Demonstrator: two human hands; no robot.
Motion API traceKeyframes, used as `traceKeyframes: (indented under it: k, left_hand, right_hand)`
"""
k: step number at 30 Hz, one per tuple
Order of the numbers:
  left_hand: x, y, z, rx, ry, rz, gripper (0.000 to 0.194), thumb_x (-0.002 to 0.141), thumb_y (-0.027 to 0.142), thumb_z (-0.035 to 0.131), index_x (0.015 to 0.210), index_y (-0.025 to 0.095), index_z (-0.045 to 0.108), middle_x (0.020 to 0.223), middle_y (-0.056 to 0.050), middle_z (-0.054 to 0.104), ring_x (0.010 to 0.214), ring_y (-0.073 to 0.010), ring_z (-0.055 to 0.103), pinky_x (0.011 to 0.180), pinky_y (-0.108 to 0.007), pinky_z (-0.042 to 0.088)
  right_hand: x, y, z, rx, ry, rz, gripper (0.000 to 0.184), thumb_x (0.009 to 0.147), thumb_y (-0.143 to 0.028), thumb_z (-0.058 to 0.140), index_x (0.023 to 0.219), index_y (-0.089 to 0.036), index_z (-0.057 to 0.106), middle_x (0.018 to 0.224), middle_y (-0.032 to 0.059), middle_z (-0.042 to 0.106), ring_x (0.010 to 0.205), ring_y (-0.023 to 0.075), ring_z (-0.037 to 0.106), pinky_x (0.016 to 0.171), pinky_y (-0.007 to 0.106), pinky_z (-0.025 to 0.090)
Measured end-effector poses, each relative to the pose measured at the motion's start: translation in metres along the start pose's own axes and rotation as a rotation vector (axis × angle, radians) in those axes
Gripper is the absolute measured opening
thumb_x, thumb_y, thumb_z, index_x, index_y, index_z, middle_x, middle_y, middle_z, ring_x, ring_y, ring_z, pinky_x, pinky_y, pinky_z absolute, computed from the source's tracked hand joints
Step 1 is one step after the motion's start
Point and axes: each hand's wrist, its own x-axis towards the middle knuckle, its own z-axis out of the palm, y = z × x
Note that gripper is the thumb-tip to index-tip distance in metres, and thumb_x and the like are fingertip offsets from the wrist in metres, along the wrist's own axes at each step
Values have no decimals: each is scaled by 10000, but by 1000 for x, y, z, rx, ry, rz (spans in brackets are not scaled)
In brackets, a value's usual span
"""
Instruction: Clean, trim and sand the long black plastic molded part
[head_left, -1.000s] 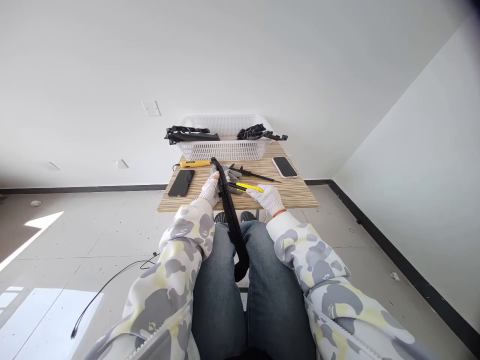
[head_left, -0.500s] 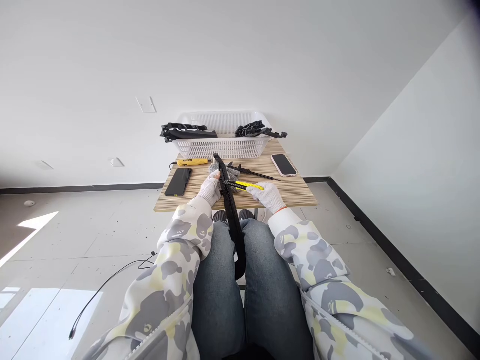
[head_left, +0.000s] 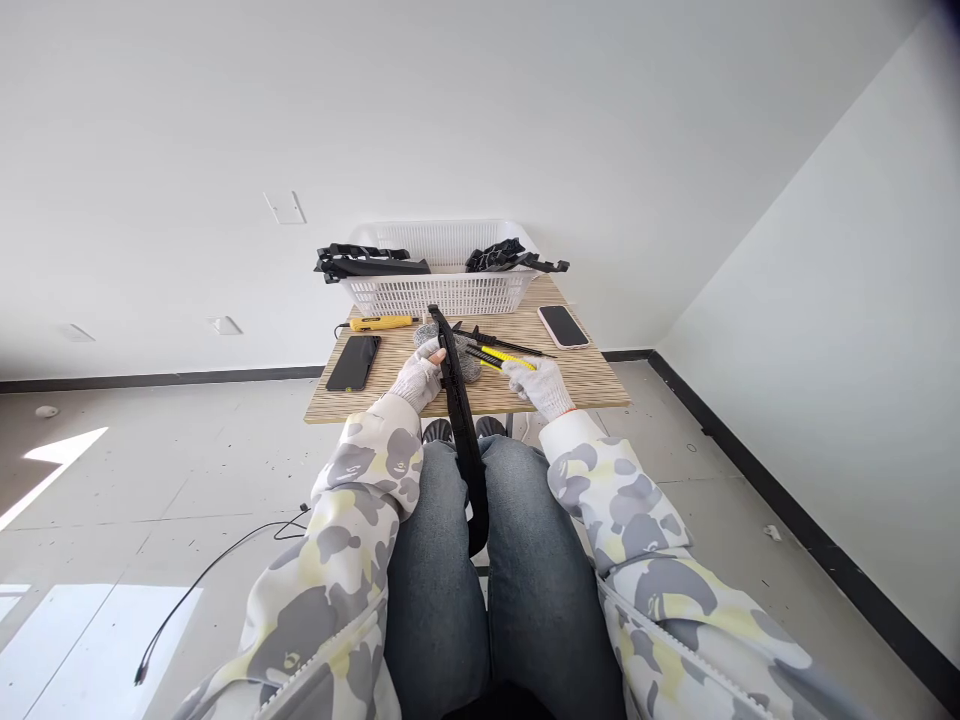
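I have a striped wooden tabletop [head_left: 592,385] ahead, with a white basket [head_left: 442,297] at its far side and black parts [head_left: 382,268] jutting over the rim. A long black strip [head_left: 466,440] slants from above the tabletop down between the knees. My gloved left hand [head_left: 418,376] has its fingers pinching that strip near its upper end; my gloved right hand [head_left: 543,386] is to the right of it. A dark phone [head_left: 354,363] and a pink-edged phone [head_left: 564,327] lie at opposite sides. My right fingers grip a yellow-and-black cutter [head_left: 506,358] pointing toward the strip.
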Motion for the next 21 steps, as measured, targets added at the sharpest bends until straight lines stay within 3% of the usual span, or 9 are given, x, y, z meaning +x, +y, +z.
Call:
traceKeyframes:
  k: [2, 5, 12, 17, 21]
  left_hand:
    - [-6, 0, -2, 56, -48, 24, 453, 613, 231, 921, 1016, 190, 720, 890, -39, 767, 835, -186, 737, 795, -298, 595]
    - [-9, 4, -4, 132, -67, -52, 480, 564, 145, 921, 1002, 172, 727, 913, -59, 766, 830, -198, 738, 825, -342, 603]
    - [13, 17, 2, 377, 8, -182, 383, 526, 60, 903, 853, 146, 724, 713, -62, 731, 636, -223, 707, 668, -386, 607]
    - [17, 20, 15, 389, 90, -115, 283, 703, 297, 881, 843, 147, 687, 644, -73, 713, 554, -208, 683, 603, -355, 592]
    - [18, 18, 18, 348, 129, -46, 363, 786, 476, 813, 817, 159, 638, 615, -64, 710, 498, -174, 659, 544, -299, 574]
  right_hand:
    - [0, -2, -3, 63, 61, -22, 480, 671, -616, 762, 786, -152, 707, 485, -23, 542, 414, 78, 406, 362, 210, 273]
    - [0, -4, -7, 167, 112, -42, 535, 658, -655, 785, 781, -139, 717, 500, -11, 561, 407, 69, 407, 350, 208, 259]
    - [-2, -4, -9, 168, 78, -32, 513, 627, -611, 845, 769, -131, 731, 477, -13, 564, 405, 64, 400, 350, 199, 282]
    - [0, -4, -8, 171, 48, -17, 505, 602, -611, 844, 748, -142, 726, 483, -7, 567, 417, 76, 420, 348, 200, 277]
    - [3, -3, -6, 160, 30, -6, 476, 609, -594, 837, 739, -154, 710, 540, 14, 616, 419, 72, 414, 348, 202, 260]
